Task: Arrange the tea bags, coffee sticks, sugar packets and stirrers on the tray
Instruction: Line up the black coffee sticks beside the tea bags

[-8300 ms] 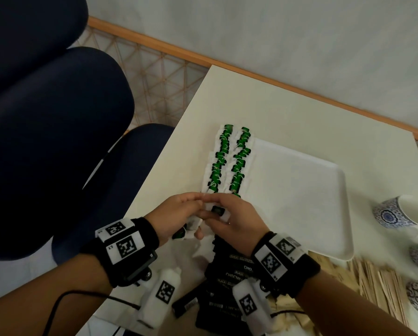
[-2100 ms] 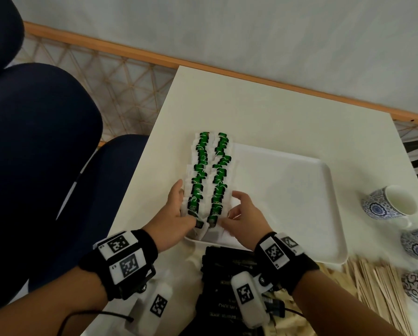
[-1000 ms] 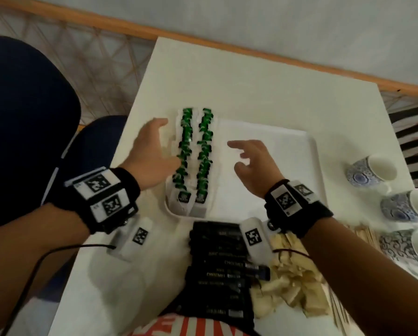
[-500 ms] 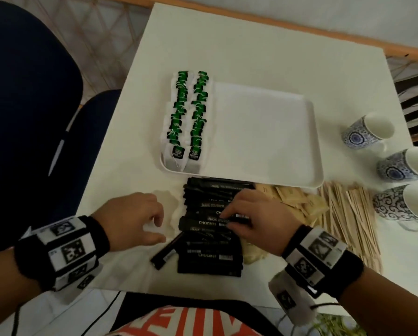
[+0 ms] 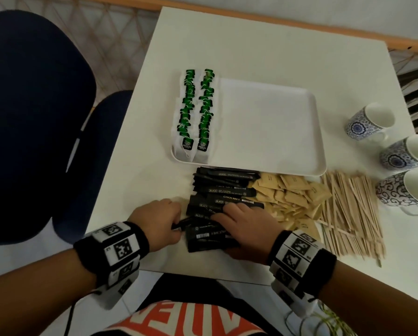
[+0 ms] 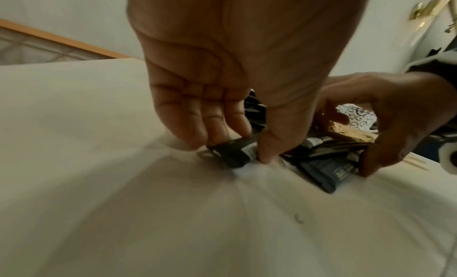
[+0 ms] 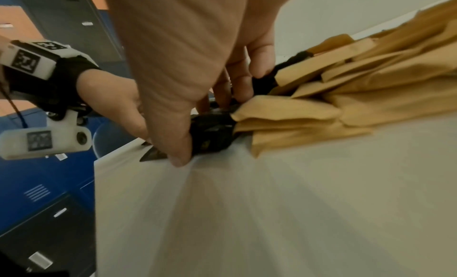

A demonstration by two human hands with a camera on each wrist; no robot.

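Two rows of green-tagged tea bags (image 5: 195, 110) lie along the left side of the white tray (image 5: 271, 127). In front of the tray sit a pile of black coffee sticks (image 5: 223, 187), brown sugar packets (image 5: 292, 195) and wooden stirrers (image 5: 351, 209). My left hand (image 5: 176, 223) pinches the end of one slanted coffee stick (image 6: 232, 153) between thumb and fingers. My right hand (image 5: 229, 229) curls over the near part of the stick pile (image 7: 212, 132), thumb at the near edge, fingers on top.
Three patterned cups (image 5: 370, 124) stand on the right side of the table (image 5: 251, 44). A dark blue chair (image 5: 33, 112) is on the left, beside the table. The tray's middle and right are bare.
Both hands left the tea bags on the tray and came back to the coffee sticks. In the last half second my left hand closed on the stray stick and my right hand wrapped round the pile.
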